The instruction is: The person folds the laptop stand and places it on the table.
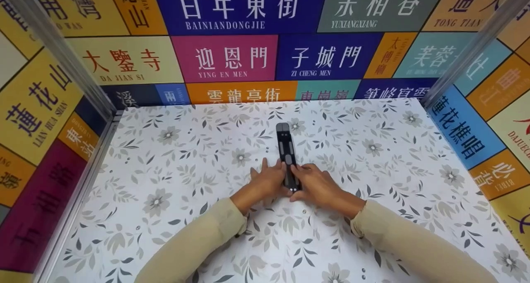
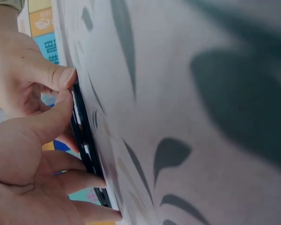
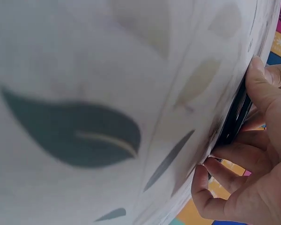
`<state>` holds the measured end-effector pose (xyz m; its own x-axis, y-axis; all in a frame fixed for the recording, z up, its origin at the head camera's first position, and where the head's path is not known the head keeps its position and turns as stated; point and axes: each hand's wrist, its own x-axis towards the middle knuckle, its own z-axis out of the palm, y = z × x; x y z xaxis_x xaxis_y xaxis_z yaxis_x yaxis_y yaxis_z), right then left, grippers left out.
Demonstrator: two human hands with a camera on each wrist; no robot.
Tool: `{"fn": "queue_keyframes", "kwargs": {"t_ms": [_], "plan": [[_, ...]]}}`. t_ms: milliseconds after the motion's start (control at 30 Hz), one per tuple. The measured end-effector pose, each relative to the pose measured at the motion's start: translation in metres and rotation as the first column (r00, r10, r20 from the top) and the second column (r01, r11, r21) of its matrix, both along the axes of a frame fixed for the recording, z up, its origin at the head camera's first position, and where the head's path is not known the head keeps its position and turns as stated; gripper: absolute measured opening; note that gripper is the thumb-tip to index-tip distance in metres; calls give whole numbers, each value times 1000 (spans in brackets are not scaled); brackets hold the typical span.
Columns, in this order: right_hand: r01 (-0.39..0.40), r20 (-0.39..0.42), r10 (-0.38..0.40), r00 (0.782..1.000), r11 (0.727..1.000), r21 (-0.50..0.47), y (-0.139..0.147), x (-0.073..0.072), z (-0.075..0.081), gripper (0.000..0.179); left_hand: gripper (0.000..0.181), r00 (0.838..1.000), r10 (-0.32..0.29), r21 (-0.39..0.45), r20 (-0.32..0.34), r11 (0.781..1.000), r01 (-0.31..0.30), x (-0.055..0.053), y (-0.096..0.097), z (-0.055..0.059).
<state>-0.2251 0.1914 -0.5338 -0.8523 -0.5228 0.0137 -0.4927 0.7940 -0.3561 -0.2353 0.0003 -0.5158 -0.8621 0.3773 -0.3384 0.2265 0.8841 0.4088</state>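
Note:
A long, slim black bar (image 1: 286, 144) with a grey rounded end and grey inset pads lies flat on the patterned tabletop; it looks like a folded stand. Its near end is between both hands. My left hand (image 1: 271, 179) holds its left side, thumb on top and other fingers spread along the edge. On the right side, my right hand (image 1: 319, 185) grips it with the thumb on top and fingers bent at the edge. In the left wrist view, the bar's dark edge (image 2: 84, 129) shows layered strips with gaps. Fingers partly cover the bar (image 3: 234, 117) in the right wrist view.
A white tabletop (image 1: 198, 167) with grey flowers and leaves spreads around the hands. Colourful panels with Chinese lettering (image 1: 225, 57) stand behind and at both sides. Metal posts (image 1: 80, 59) rise at the table's back corners.

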Motion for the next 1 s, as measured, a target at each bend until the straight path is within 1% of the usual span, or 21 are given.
{"fn": "queue_keyframes", "kwargs": {"t_ms": [100, 233, 333, 500, 567, 767, 900, 1000], "plan": [[13, 25, -13, 1000, 1000, 5, 0, -7, 2, 104, 101, 1000, -6, 8, -3, 1000, 6, -7, -1, -1], [34, 58, -35, 998, 999, 8, -2, -16, 3, 104, 101, 1000, 1, 19, -12, 1000, 0, -14, -3, -3], [50, 80, -50, 996, 999, 0, -3, -21, 4, 104, 100, 1000, 10, 16, -17, 1000, -10, -18, -3, -4], [56, 110, -55, 992, 998, -7, -4, -23, 3, 104, 99, 1000, 22, 0, -5, 1000, -22, -20, -2, -5], [42, 108, -41, 993, 999, -6, -4, -25, 3, 103, 99, 1000, 23, -17, -2, 1000, -23, -21, -2, -4], [-18, 55, 19, 998, 1000, -18, -1, -32, 3, 99, 99, 1000, 4, -59, -18, 998, -5, -26, 1, -1], [-24, 53, 26, 998, 999, -30, 2, -33, 3, 98, 100, 1000, -1, -47, -29, 999, -1, -27, 4, -2], [-18, 61, 20, 998, 999, -29, 3, -29, 2, 98, 100, 999, -1, -28, -38, 1000, -1, -25, 4, -4]]}}
